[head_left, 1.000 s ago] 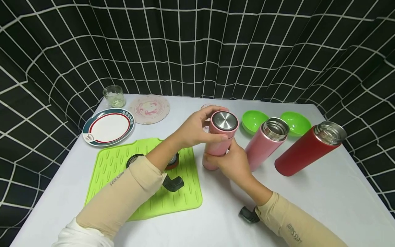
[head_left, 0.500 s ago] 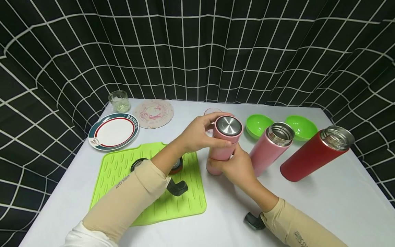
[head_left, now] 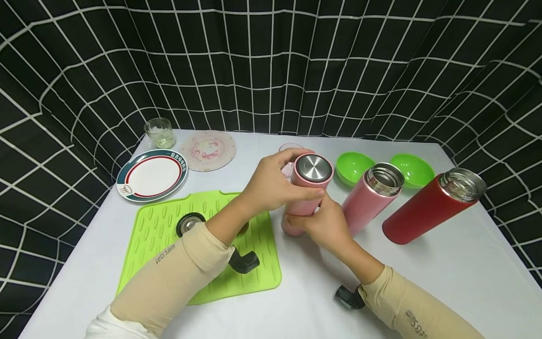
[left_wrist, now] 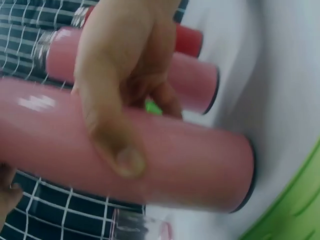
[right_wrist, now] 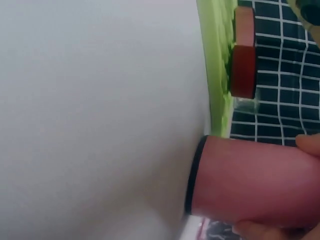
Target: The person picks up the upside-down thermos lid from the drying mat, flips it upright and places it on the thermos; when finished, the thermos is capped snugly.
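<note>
The pink flask [head_left: 302,200] stood upright on the white counter [head_left: 444,263], just right of the green silicone mat [head_left: 169,235]. The left hand [head_left: 271,186] curled its fingers [head_left: 296,157] around the flask's steel-topped lid [head_left: 313,169], thumb in front and fingers behind. The right hand [head_left: 323,223] wrapped the lower body, its fingers clamped on the pink wall (the right wrist view showed only fingertips [right_wrist: 310,145] at the edge of the flask, whose black-rimmed base [right_wrist: 192,175] met the counter).

There were three flasks in all: the held one, a second pink flask [head_left: 370,195] and a red flask [head_left: 427,209], both of these without lids, with the second pink flask just beside the right hand. Two green bowls [head_left: 353,165] sat behind them. On the mat lay one lid with a steel face [head_left: 188,223], with another red lid [right_wrist: 243,70] seen from the right wrist. One plate [head_left: 151,175], one round coaster [head_left: 209,149] and one small glass [head_left: 159,133] stood at the far left.
</note>
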`<state>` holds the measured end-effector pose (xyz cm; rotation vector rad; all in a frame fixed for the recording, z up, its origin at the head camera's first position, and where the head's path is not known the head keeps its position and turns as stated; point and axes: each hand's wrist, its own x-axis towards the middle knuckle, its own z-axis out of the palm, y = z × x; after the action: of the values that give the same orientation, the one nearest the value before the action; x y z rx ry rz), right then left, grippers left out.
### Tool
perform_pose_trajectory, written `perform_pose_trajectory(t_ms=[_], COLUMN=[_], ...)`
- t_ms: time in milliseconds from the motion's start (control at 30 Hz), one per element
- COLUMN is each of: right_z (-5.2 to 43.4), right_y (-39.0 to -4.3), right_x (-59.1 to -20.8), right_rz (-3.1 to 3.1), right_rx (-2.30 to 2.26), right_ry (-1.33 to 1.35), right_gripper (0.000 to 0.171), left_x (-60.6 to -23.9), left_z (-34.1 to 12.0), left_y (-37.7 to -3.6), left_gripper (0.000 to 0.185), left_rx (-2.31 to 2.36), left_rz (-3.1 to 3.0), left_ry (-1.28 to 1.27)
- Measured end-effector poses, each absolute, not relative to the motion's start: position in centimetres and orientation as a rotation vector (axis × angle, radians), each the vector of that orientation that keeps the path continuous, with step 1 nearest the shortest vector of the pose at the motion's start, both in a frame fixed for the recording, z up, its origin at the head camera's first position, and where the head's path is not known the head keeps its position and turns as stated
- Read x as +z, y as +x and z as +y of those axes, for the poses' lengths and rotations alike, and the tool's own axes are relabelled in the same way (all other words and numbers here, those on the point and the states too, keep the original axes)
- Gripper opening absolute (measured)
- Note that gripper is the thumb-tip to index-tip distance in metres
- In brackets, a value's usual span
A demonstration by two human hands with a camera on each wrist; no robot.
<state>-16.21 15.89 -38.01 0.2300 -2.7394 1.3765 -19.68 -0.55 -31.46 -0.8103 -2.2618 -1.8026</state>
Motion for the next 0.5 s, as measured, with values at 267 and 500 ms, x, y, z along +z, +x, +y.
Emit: perform_pose_trajectory(t_ms=[267, 500], right_z=[15.90, 16.02], right_y=[-16.26, -15.83], right_x=[-37.93, -38.18], right_rz=[-2.731, -2.729], right_rx=[1.434, 1.448], right_ry=[0.268, 0.255], right_gripper=[0.068, 0.075], left_x=[-31.52, -31.60], left_z=[-1.08, -0.93], left_y=[-20.66, -20.25], left_gripper=[0.068, 0.070], left_rx=[-1.835, -1.760], left_rz=[-2.340, -2.417], left_ry=[-0.927, -0.888])
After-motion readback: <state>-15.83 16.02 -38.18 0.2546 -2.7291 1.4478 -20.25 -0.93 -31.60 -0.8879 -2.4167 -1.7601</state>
